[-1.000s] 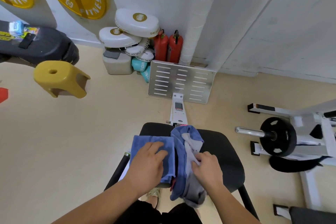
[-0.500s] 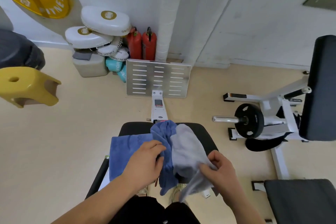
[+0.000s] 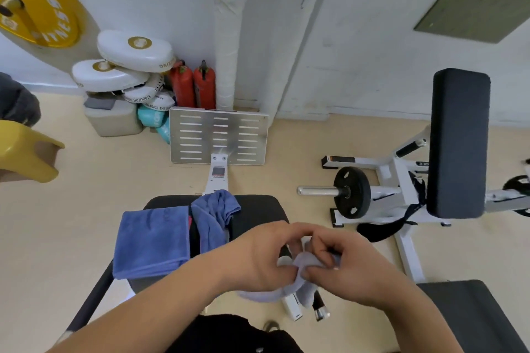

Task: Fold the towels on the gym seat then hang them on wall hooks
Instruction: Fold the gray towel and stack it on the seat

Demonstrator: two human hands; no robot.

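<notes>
Altogether three towels: a folded blue towel (image 3: 152, 243) on the gym seat's (image 3: 258, 212) left edge, a crumpled blue towel (image 3: 213, 215) at its far edge, and a grey towel (image 3: 304, 264) pinched by both left grip (image 3: 258, 261) and right grip (image 3: 352, 272) over the near-right corner.
</notes>
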